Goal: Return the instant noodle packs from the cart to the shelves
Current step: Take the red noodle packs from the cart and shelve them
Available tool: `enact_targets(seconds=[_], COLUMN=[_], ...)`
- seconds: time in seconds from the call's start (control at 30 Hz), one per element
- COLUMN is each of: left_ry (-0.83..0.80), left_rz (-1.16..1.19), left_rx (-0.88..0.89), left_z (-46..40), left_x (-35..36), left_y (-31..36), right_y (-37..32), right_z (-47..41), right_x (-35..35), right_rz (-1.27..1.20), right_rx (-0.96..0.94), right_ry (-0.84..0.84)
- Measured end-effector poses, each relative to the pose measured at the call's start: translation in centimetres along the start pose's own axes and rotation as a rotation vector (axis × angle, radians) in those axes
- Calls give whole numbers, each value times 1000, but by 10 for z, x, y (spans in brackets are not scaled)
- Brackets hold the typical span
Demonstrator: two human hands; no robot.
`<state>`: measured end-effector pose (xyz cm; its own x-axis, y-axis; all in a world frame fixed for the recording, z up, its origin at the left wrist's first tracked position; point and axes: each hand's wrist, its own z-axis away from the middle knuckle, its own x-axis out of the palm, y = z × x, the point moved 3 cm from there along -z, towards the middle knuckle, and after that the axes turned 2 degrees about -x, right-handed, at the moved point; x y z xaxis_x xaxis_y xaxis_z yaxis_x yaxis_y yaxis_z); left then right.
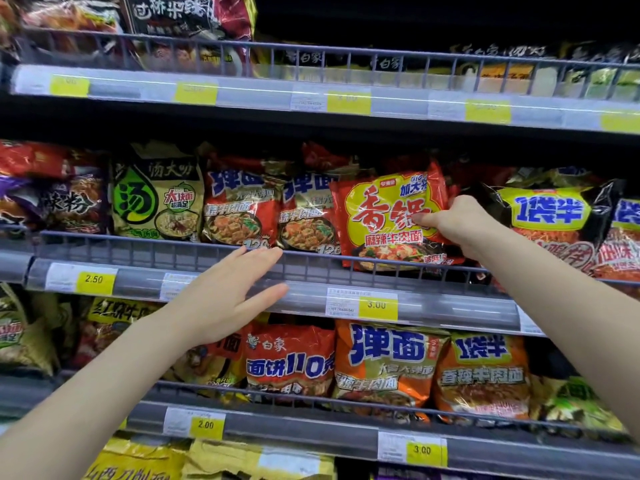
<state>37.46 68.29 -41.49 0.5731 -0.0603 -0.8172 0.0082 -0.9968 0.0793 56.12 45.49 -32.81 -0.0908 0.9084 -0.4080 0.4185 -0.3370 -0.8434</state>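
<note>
Head view, the only one given: the right hand (pixel 460 225) pinches the right edge of a glossy red-and-yellow plastic instant noodle pack (pixel 391 220), thumb on the printed face and the other fingers tucked behind it. That pack stands almost upright, slightly tilted, at the front of the middle shelf, its bottom edge behind the grey wire front rail (pixel 173 242), overlapping a red-and-gold noodle pack (pixel 306 213) on its left and just beside a black-and-yellow noodle pack (pixel 550 216) on its right. The left hand (pixel 230 292) is empty, fingers spread and relaxed, fingertips touching or nearly touching the rail; which one I cannot tell. No cart is in sight.

As I judge it, the step in hand is seating this pack in its row. To do it well, push the pack back and down until its base rests on the shelf floor behind the rail, then square it so that the label faces forward. The slippery, crinkly film could slide, so let go only once the pack stands alone. The free left hand could press the neighbouring red-and-gold pack aside to open a slot. The yellow price tag marked 3.00 (pixel 377 304) sits just below this spot, which suggests the right place.
</note>
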Motion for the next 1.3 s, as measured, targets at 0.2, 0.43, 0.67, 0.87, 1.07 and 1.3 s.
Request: enact_targets(seconds=[0.2,0.43,0.67,0.87,1.07,1.3], left_ry=[14,-37,-53,-81,-79,-84], left_rz=[5,31,33,26,33,-17], left_rx=[-14,-91,-92,-102,-79,-54], left_z=[1,0,-1,-1,-2,-3], left_x=[-3,0,-3,1,0,-7], left_y=[6,2,3,-2,0,11], right_y=[-7,-19,-20,-19,-15,-9], right_z=[-2,3,13,18,18,41], right_x=[1,1,7,15,28,43], right_rz=[229,670,814,1044,1193,1296], right_rx=[8,-110,-223,-212,-348,-588], right_ry=[-41,130,244,279,418,183])
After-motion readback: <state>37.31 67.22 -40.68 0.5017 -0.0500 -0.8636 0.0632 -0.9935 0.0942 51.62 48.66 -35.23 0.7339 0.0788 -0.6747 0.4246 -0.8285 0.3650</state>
